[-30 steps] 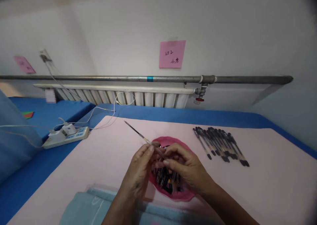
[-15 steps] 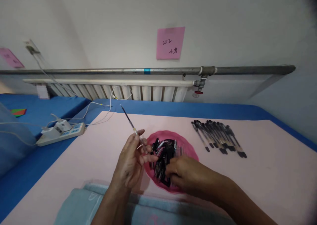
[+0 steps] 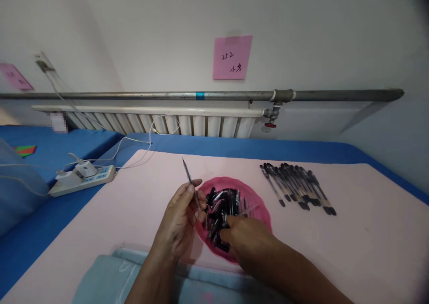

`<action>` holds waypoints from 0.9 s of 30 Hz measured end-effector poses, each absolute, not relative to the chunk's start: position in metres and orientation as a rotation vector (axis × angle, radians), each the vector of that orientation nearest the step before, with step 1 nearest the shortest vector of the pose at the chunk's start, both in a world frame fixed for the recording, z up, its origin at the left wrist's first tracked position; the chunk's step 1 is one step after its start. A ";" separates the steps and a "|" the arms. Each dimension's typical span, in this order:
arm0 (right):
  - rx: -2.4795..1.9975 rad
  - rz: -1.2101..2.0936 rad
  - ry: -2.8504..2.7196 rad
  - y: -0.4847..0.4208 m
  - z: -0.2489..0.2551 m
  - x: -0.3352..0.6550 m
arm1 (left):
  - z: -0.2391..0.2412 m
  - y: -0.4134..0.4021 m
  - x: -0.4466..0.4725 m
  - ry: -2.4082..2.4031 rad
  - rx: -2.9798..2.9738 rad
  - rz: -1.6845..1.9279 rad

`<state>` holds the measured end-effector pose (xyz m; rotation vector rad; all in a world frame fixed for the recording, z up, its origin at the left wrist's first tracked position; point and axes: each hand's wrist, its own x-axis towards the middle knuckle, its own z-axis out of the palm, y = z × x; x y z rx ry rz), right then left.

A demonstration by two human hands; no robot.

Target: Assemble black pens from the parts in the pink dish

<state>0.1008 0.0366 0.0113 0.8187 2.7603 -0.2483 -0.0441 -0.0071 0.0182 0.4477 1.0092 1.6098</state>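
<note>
Between the thumb and fingers of my left hand [image 3: 179, 221], a slim clear-barrelled pen [image 3: 188, 173] is held tilted, its dark pointed end up. My right hand [image 3: 250, 239] reaches into a pink scalloped plate [image 3: 256, 192], its fingers closed in a pinch among the parts. Whatever those fingers hold is too hidden to make out. Black caps and other small pen parts [image 3: 219, 206] fill the plate, with several clear tubes [image 3: 247, 208] at its right side. To the right of the plate, a row of capped black pens [image 3: 295, 183] lies on the pink sheet.
A pink sheet [image 3: 362, 237] covers the blue table [image 3: 234, 144]. At the left rests a power strip [image 3: 89, 181] with chargers and white cables. A folded light-blue cloth [image 3: 110, 272] lies at the front edge. Behind are a radiator [image 3: 201, 124] and a pipe [image 3: 150, 96].
The refill that stuck far out of the barrel in my left hand now sits lower, and the pen's tip has moved right and down. My right hand has shifted slightly within the plate.
</note>
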 end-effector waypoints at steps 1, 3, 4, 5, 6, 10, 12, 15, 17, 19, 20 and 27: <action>0.830 -0.243 2.758 0.037 0.011 0.101 | 0.018 -0.007 -0.044 1.006 0.442 1.604; 0.871 -0.249 2.772 0.037 0.009 0.101 | 0.018 -0.007 -0.043 1.005 0.432 1.591; 0.893 -0.262 2.782 0.038 0.008 0.102 | 0.018 -0.007 -0.043 1.006 0.428 1.588; 0.903 -0.274 2.791 0.038 0.008 0.103 | 0.017 -0.007 -0.043 1.009 0.422 1.588; 0.902 -0.281 2.795 0.038 0.007 0.103 | 0.017 -0.006 -0.043 1.010 0.418 1.590; 0.860 -0.287 2.774 0.038 0.010 0.100 | 0.014 -0.005 -0.043 0.997 0.417 1.600; 0.849 -0.287 2.737 0.038 0.013 0.098 | 0.014 -0.005 -0.043 0.991 0.415 1.596; 0.835 -0.303 2.683 0.037 0.016 0.097 | 0.014 -0.005 -0.044 0.994 0.381 1.583; 0.838 -0.335 2.713 0.036 0.015 0.098 | 0.014 -0.005 -0.044 0.986 0.361 1.580; 0.863 -0.372 2.771 0.036 0.013 0.100 | 0.013 -0.005 -0.045 0.969 0.345 1.574; 0.879 -0.384 2.795 0.036 0.012 0.101 | 0.012 -0.004 -0.045 0.963 0.334 1.570; 0.856 -0.431 2.820 0.034 0.004 0.101 | 0.011 -0.004 -0.045 0.940 0.300 1.569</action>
